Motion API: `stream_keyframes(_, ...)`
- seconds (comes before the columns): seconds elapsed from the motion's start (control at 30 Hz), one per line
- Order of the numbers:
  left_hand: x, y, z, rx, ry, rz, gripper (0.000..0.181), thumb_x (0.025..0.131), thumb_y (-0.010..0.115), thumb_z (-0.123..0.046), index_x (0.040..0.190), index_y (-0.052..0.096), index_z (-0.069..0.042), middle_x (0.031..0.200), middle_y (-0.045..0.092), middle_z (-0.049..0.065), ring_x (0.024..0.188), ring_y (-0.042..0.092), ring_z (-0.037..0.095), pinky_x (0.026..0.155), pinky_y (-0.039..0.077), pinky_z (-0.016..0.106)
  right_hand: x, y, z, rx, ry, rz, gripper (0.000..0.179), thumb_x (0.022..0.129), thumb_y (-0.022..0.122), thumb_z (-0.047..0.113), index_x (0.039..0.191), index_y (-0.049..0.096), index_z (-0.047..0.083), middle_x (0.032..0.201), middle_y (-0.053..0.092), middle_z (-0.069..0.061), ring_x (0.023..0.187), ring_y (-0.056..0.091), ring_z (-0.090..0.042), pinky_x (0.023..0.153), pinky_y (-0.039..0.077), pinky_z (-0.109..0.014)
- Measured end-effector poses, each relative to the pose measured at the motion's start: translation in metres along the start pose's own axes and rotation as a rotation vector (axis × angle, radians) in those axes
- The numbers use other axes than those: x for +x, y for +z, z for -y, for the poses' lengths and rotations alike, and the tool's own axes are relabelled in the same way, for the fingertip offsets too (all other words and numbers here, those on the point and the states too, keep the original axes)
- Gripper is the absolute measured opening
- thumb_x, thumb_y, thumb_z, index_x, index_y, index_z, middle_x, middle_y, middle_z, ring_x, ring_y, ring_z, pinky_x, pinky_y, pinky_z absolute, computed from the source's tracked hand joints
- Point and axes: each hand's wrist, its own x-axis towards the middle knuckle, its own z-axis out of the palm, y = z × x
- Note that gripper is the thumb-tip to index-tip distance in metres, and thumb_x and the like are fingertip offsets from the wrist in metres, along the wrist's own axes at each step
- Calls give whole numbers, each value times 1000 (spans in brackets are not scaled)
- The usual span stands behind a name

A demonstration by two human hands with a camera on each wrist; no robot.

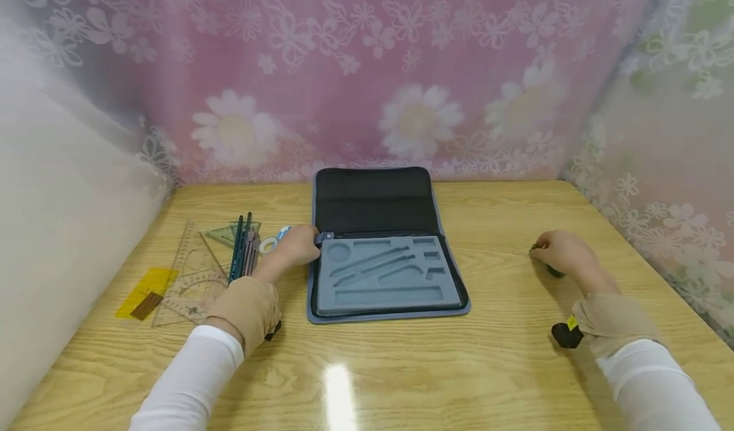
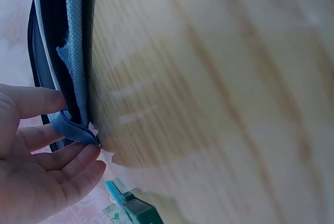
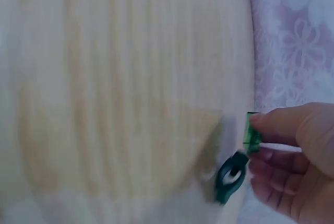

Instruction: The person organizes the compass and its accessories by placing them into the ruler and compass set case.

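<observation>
A zip case (image 1: 373, 201) lies unfolded on the table, its black lid laid back towards the curtain. In its lower half sits a grey foam insert (image 1: 325, 291) with shaped recesses. At the case's left edge my left hand (image 1: 295, 243) holds the rim near the hinge; the left wrist view shows thumb and fingers about a blue fabric tab (image 2: 73, 130). Well to the right of the case, my right hand (image 1: 564, 252) pinches a small translucent green block (image 3: 251, 138) between thumb and fingers. Just beside it is a dark green piece with an oval opening (image 3: 230, 178).
Left of the case lie clear set squares (image 1: 192, 284), several dark pens or pencils (image 1: 243, 252), a white ring (image 1: 267, 245), a yellow sheet (image 1: 163, 279) and a brown strip (image 1: 146, 305). A flowered curtain (image 1: 344, 99) stands behind the wooden table (image 1: 401, 367).
</observation>
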Motion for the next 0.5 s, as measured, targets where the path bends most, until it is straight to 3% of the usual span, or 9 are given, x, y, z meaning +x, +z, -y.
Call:
stream_keyframes(0.2, 0, 1, -1, 18, -6, 2, 43, 83, 51, -4, 125, 53, 7, 120, 56, 23, 92, 55, 30, 73, 44, 37, 10, 0, 44, 3, -174, -81, 30, 90, 59, 15, 106, 61, -11, 92, 61, -22, 83, 58, -35, 69, 47, -47)
stream_keyframes(0.5, 0, 1, 0, 27, 6, -13, 44, 81, 51, -3, 124, 53, 8, 121, 55, 23, 100, 55, 33, 80, 45, 40, 20, 7, 112, 27, -402, -131, 21, 86, 65, 11, 103, 65, -2, 88, 61, -9, 77, 58, -23, 65, 48, -39)
